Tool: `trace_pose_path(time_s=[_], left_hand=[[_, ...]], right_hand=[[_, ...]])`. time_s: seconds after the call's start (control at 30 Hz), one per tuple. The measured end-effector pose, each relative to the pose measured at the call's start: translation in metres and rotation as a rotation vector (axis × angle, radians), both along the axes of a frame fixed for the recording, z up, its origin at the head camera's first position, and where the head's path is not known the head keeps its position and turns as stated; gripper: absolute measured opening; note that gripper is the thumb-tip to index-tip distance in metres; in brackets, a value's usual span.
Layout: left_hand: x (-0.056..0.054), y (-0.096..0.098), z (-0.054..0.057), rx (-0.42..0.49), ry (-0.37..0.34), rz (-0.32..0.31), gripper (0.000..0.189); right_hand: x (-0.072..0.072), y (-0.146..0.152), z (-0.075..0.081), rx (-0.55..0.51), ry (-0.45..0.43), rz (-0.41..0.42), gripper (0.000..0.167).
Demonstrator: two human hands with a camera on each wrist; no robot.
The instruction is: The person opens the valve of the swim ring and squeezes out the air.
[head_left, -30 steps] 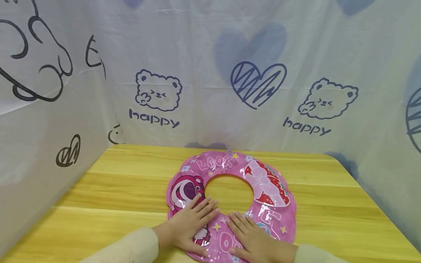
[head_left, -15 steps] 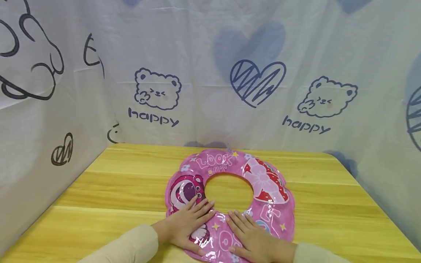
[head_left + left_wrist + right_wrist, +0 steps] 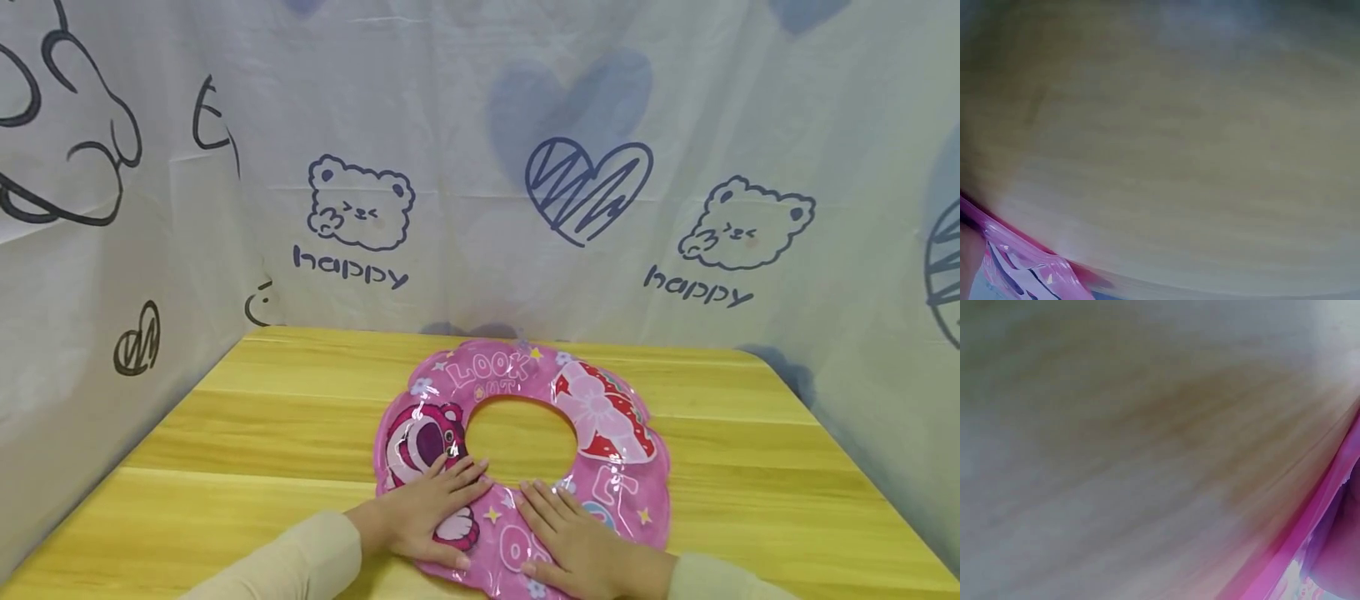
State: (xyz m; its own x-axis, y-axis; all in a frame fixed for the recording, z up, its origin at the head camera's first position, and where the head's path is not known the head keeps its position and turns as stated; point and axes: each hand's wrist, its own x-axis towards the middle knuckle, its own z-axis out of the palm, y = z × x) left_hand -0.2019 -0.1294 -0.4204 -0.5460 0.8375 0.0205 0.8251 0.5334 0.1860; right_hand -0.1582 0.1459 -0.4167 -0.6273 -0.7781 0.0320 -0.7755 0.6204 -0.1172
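A pink inflatable swim ring (image 3: 495, 371) with a scalloped edge lies flat on the wooden table, printed with a bear, a strawberry bow, stars and lettering. My left hand (image 3: 423, 512) rests on its near left part, fingers straight across the bear print. Over the near right part, my right hand (image 3: 581, 542) lies with fingers extended toward the hole. In the left wrist view only a corner of the swim ring (image 3: 1029, 262) shows beside a bit of the hand. The right wrist view catches the ring's pink edge (image 3: 1300, 540) at the lower right.
The yellow wood-grain table (image 3: 300, 400) extends on both sides of the ring. A white cloth (image 3: 450, 167) with hearts, bears and "happy" lettering hangs behind it, and another cloth side (image 3: 75, 358) stands along the left edge.
The swim ring has shifted slightly to the left under the hands. The left hand's fingertips sit a little lower on the bear print; the right hand has hardly moved.
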Motion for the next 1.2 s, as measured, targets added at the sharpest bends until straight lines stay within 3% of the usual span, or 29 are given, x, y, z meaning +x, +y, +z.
trace_pose_path(time_s=[0.1,0.2,0.3,0.5,0.63,0.8,0.97,1.2], left_hand=[[0.0,0.002,0.001,0.04,-0.074,0.034,0.088],[0.001,0.002,0.002,0.029,-0.077,0.045,0.089],[0.001,0.001,0.003,-0.012,0.023,0.016,0.09],[-0.001,-0.006,0.003,-0.082,0.368,-0.093,0.099],[-0.007,-0.011,0.003,-0.086,0.45,-0.151,0.106],[-0.011,-0.018,0.006,-0.078,0.457,-0.155,0.109],[-0.008,-0.018,0.006,-0.099,0.384,-0.113,0.11],[-0.008,-0.019,0.003,-0.114,0.268,-0.087,0.107]], right_hand=[[-0.001,0.001,0.0,-0.002,0.002,0.01,0.066],[-0.002,0.002,0.0,-0.003,0.012,0.025,0.066],[-0.004,0.005,-0.001,-0.005,0.006,0.042,0.067],[-0.009,0.012,0.002,-0.004,0.007,0.091,0.067],[-0.01,0.018,0.003,0.014,0.043,0.125,0.066],[-0.01,0.023,0.001,0.033,0.125,0.15,0.066],[-0.009,0.025,-0.001,0.022,0.167,0.155,0.065],[-0.01,0.023,0.0,0.027,0.121,0.14,0.066]])
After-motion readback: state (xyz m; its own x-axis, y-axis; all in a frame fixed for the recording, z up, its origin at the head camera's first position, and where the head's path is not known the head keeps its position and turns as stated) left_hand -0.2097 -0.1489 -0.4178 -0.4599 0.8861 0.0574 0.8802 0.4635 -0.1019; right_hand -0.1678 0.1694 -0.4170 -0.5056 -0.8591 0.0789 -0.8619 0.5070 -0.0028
